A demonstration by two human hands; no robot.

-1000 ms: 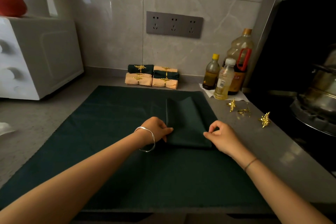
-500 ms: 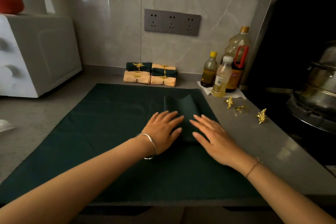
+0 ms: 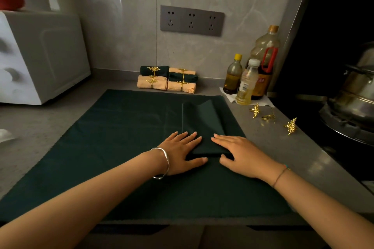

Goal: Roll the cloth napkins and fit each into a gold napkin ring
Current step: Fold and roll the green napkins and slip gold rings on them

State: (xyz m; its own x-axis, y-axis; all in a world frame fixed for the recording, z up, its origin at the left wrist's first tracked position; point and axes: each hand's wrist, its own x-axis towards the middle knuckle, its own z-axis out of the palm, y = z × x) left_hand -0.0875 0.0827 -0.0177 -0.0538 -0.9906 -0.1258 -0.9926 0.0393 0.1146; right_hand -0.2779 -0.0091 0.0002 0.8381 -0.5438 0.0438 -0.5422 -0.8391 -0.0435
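Observation:
A dark green napkin (image 3: 202, 121), folded into a narrow strip, lies on a larger dark green cloth (image 3: 121, 147) spread over the counter. My left hand (image 3: 182, 151) presses flat on the strip's near left corner, fingers straight. My right hand (image 3: 240, 153) lies flat on its near right corner. Three loose gold leaf napkin rings (image 3: 255, 110) (image 3: 268, 117) (image 3: 291, 125) sit on the grey counter to the right. Several rolled green and peach napkins (image 3: 168, 80) with gold rings are stacked against the back wall.
Three oil bottles (image 3: 245, 85) stand on a paper towel at the back right. A stove with a steel pot (image 3: 354, 95) fills the right side. A white appliance (image 3: 38, 56) stands at the left. The counter's front edge runs just below the cloth.
Both hands went from pinching the napkin's near corners to lying flat on it with straight fingers. The near end of the napkin now lies folded over, the strip looks shorter.

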